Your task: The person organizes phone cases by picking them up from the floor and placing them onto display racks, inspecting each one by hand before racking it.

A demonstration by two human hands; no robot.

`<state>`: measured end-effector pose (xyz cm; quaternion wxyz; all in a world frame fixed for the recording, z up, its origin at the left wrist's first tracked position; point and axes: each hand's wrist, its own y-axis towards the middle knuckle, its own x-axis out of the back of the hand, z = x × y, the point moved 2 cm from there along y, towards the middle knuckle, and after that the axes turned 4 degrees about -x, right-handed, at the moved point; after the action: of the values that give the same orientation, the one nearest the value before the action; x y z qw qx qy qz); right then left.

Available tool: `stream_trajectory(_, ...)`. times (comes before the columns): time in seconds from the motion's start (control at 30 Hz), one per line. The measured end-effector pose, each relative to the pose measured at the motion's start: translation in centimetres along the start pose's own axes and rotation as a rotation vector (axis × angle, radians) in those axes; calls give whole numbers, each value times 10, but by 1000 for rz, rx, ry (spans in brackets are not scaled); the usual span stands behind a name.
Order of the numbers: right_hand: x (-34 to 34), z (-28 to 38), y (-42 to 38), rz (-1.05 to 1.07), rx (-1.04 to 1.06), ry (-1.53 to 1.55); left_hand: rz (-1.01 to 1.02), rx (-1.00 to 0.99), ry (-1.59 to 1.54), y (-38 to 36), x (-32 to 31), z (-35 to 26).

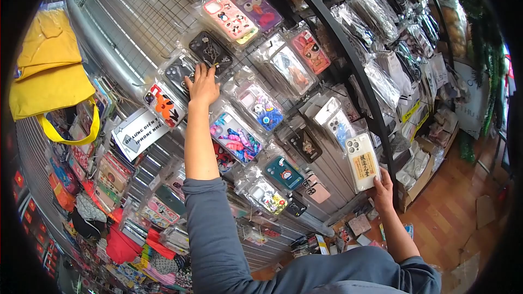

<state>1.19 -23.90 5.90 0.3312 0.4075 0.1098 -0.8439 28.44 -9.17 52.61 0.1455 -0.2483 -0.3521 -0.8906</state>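
My left hand [204, 85] reaches up to the wire rack, its fingers spread against bagged dark phone cases. Under the fingertips is a black phone case [210, 49], and a grey-black one [180, 74] hangs beside the hand. Lower left of it hangs a white phone case with an orange-red cartoon figure [165, 105]. Low on the right, my right hand [383, 189] grips the bottom corner of a pale phone case [363, 164] with a yellow panel and dark lettering. That case is tilted, close to the hanging bag with a blue-patterned clear case [333, 122].
Around the hands hang several bagged cases, including a colourful one [236, 133] and a green one [283, 171]. A paper sign [143, 132] and a yellow bag [52, 84] are on the left. A black curved frame [348, 43] stands between the racks. Boxes line the wooden floor [441, 201].
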Motion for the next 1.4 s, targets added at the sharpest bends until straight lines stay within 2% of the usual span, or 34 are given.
stream_trajectory(0.3,2,3,-7,67,-28,-28,-29,-38,-29,-10,-5,4)
stream_trajectory(0.47,2,3,-12,24,1,-52,58,-33,-89,-19,-3,2)
stream_trajectory(0.83,5,2,-19,37,-12,-46,-54,-89,-347,-38,-1,2)
stream_trajectory(1.1,2,2,-23,55,-23,-57,-137,-121,-340,-52,22,-6)
stream_trajectory(1.4,0,7,-30,37,-33,-74,-213,-346,-389,-80,68,-50)
